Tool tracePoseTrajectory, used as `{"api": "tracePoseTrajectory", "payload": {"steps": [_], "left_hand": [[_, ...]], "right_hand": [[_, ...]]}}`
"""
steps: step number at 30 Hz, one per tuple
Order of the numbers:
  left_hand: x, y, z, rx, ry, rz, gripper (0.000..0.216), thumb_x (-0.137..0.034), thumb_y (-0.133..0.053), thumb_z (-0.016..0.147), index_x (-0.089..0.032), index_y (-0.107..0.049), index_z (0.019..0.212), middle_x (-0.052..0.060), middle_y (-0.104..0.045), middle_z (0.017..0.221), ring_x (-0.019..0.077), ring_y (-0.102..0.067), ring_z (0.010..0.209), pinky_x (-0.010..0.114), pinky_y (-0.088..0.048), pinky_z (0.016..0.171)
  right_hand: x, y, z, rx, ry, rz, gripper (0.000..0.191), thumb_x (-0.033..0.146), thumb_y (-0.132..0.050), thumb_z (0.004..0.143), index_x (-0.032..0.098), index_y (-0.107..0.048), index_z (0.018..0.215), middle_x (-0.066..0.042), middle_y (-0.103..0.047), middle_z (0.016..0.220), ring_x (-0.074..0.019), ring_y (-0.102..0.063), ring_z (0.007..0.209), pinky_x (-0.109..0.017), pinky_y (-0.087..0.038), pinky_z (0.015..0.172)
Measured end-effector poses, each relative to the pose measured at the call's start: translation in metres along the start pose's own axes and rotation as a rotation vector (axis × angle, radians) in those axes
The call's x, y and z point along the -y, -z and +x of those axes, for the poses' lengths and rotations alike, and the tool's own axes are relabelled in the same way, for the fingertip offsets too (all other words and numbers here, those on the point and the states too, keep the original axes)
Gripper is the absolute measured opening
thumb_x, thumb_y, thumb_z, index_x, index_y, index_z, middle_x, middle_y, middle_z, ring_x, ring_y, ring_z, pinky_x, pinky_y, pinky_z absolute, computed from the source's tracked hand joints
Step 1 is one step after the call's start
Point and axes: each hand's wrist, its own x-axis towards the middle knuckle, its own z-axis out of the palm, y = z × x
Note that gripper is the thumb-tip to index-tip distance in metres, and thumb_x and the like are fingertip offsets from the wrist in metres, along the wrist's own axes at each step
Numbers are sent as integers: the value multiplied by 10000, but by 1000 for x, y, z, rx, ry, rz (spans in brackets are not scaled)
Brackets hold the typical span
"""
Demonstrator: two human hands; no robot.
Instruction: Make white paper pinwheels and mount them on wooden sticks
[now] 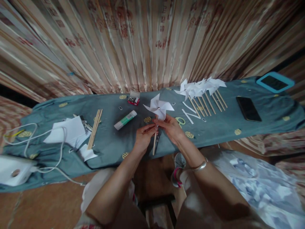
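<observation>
A white paper pinwheel (pixel 155 105) with a shiny pin at its centre sits on top of a wooden stick (pixel 154 143). Fingers of my left hand (pixel 145 136) are closed round the stick just below the paper blades. My right hand (pixel 172 128) pinches the stick's upper part, right under the pinwheel. Left of the hands lies a glue stick (pixel 125 120) with a green label. Behind it stands an opened small red box (pixel 133 100) of metal pins. Scissors (pixel 180 121) with light green handles lie partly hidden behind my right hand.
Several finished pinwheels (pixel 202 87) lie in a row at the back right, near paper strips (pixel 188 116). A black phone (pixel 248 108) and a blue-framed device (pixel 275 82) are farther right. Left are loose sticks (pixel 95 128), paper sheets (pixel 71 130) and a white power strip (pixel 16 170) with cable.
</observation>
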Motion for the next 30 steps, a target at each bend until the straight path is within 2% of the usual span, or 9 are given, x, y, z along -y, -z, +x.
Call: {"api": "tracePoseTrajectory", "payload": {"steps": [8,17,26,30], "left_hand": [[1,-3,-3,-8,30,-7,349,-327,-911,450,-156,-785,726,9,-721,658,118,-610,586,270,-512,653],[5,-4,-2,-4,57,1,392,-346,-942,415,-152,-781,716,4,-711,633,107,-605,566,258,-493,649],[4,-2,-8,36,84,20,422,-377,-953,402,-153,-782,716,7,-714,627,106,-609,557,254,-504,647],[3,0,-8,29,71,33,426,-380,-954,406,-152,-784,722,15,-721,648,110,-615,577,261,-514,669]], "right_hand": [[-4,7,1,-59,54,-68,365,291,-928,443,193,-700,710,54,-668,660,-102,-549,622,-271,-452,660],[-7,11,2,-74,87,-90,305,314,-890,496,201,-671,675,31,-676,656,-126,-585,632,-283,-471,654],[-2,14,7,-105,91,-118,353,325,-919,464,195,-683,692,31,-703,656,-122,-585,627,-262,-460,624],[-2,14,7,-91,82,-101,341,335,-911,499,198,-708,736,22,-731,704,-127,-612,660,-264,-474,658]]}}
